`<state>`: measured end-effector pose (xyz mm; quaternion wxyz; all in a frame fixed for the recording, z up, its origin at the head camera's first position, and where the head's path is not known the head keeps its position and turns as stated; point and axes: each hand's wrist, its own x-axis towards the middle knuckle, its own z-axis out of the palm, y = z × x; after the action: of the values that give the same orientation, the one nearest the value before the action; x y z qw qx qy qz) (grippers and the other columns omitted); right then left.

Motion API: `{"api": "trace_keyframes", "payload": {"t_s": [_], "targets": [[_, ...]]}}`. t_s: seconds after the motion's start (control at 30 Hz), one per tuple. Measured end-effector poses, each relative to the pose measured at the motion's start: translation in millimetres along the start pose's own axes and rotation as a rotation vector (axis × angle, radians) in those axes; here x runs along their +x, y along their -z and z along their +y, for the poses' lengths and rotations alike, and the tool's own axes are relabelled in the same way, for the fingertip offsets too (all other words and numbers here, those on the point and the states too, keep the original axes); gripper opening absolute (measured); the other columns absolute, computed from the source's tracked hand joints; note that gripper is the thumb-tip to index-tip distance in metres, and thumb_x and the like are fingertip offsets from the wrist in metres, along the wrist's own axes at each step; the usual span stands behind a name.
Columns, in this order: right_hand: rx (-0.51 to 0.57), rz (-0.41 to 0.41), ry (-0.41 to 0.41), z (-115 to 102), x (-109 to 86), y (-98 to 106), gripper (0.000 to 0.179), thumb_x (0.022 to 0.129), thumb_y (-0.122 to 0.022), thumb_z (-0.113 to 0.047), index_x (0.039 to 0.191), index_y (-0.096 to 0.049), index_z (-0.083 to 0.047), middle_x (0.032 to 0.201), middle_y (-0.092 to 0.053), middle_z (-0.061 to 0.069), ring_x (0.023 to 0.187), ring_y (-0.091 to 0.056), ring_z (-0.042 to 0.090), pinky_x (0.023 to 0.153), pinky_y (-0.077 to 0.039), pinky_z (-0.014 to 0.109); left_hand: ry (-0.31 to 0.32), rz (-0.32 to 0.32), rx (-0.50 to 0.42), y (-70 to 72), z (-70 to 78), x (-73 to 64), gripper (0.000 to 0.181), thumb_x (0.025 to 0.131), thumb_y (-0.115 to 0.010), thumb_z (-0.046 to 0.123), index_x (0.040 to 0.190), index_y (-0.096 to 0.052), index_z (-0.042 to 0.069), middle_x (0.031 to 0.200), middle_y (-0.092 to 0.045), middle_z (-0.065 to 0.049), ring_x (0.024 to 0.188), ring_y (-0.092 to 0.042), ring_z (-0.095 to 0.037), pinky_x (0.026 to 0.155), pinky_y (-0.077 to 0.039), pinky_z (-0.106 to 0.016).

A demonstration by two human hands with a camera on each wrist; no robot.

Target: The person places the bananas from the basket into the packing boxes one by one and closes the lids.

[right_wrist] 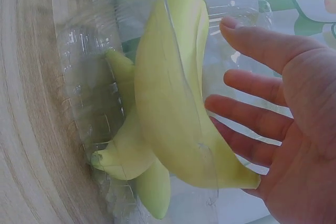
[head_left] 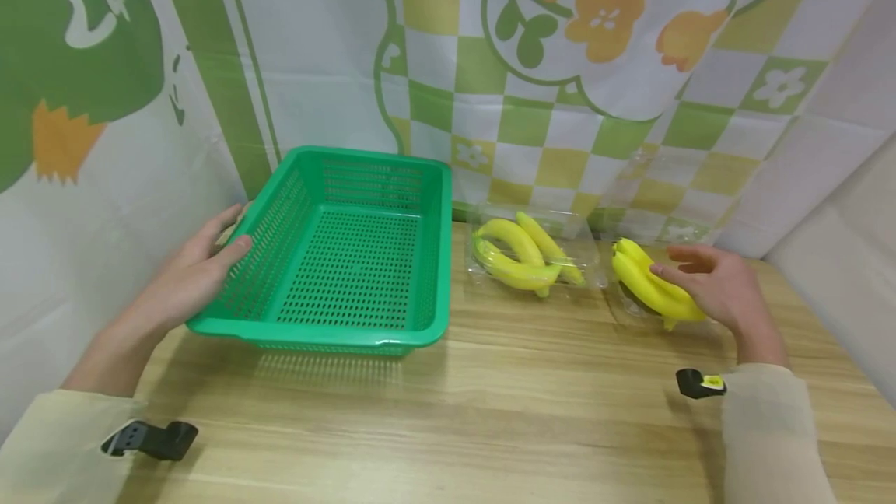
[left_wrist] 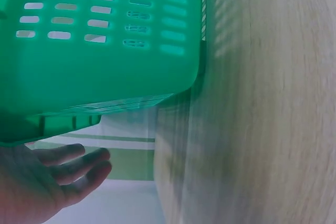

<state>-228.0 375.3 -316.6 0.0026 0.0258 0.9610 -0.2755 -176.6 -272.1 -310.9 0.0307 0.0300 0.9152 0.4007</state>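
Observation:
My left hand [head_left: 196, 271] is at the left rim of a green plastic basket [head_left: 437, 271], thumb over the rim and fingers outside. In the left wrist view, the fingers [left_wrist: 79, 174] show below the basket's slotted wall [left_wrist: 105, 72]. At the right, my right hand [head_left: 717, 290] hovers beside yellow bananas [head_left: 651, 286] in a clear plastic container [right_wrist: 89, 103]. The right wrist view has its thumb and fingers [right_wrist: 252, 116] spread, tips close to the uppermost banana [right_wrist: 168, 93]; other bananas [right_wrist: 128, 153] lie under that one.
A second clear container [head_left: 595, 274] with several bananas [head_left: 514, 259] stands between basket and right hand. The wooden table [head_left: 490, 418] runs in front. Behind hangs a patterned curtain [head_left: 532, 123], and white sheeting [head_left: 168, 169] borders the left side.

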Motion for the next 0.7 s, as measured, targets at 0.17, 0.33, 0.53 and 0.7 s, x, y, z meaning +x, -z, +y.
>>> {"api": "trace_keyframes", "payload": {"t_s": [0.17, 0.33, 0.53, 0.7], "targets": [[0.013, 0.004, -0.008, -5, 0.1, 0, 0.090, 0.084, -0.057, -0.074, 0.148, -0.046, -0.011, 0.144, -0.051, 0.023, 0.129, -0.047, 0.044, 0.093, -0.046, 0.058, -0.045, 0.059, 0.061, -1.2, 6.1, -3.3, 0.070, 0.106, -0.030, 0.047, 0.160, 0.003, 0.018, 0.163, -0.009, -0.026, 0.140, -0.021, -0.059, 0.100, -0.023, -0.079], [0.025, 0.050, -0.016, -12, -2.1, 2, 0.087, 0.085, -0.056, -0.073, 0.147, -0.048, -0.013, 0.144, -0.050, 0.024, 0.129, -0.046, 0.044, 0.094, -0.045, 0.057, -0.103, 0.126, 0.076, -4.5, 26.8, -9.0, 0.070, 0.105, -0.033, 0.048, 0.161, -0.002, 0.019, 0.166, -0.008, -0.018, 0.148, -0.011, -0.051, 0.110, -0.015, -0.075], [-0.012, 0.054, 0.029, -17, -4.9, 2, 0.082, 0.087, -0.057, -0.069, 0.148, -0.046, -0.015, 0.145, -0.051, 0.021, 0.128, -0.047, 0.044, 0.093, -0.044, 0.060, -0.184, 0.138, 0.095, -15.6, 71.7, -12.7, 0.066, 0.104, -0.035, 0.050, 0.160, -0.010, 0.026, 0.166, -0.013, -0.009, 0.151, -0.013, -0.041, 0.113, -0.018, -0.071], [-0.138, -0.052, 0.116, -16, -1.4, -5, 0.081, 0.088, -0.059, -0.067, 0.150, -0.044, -0.017, 0.149, -0.047, 0.020, 0.131, -0.045, 0.045, 0.093, -0.042, 0.065, -0.261, 0.096, 0.097, -28.5, 110.9, -10.1, 0.062, 0.104, -0.035, 0.051, 0.159, -0.014, 0.029, 0.166, -0.016, -0.003, 0.152, -0.016, -0.034, 0.115, -0.021, -0.067]]}}
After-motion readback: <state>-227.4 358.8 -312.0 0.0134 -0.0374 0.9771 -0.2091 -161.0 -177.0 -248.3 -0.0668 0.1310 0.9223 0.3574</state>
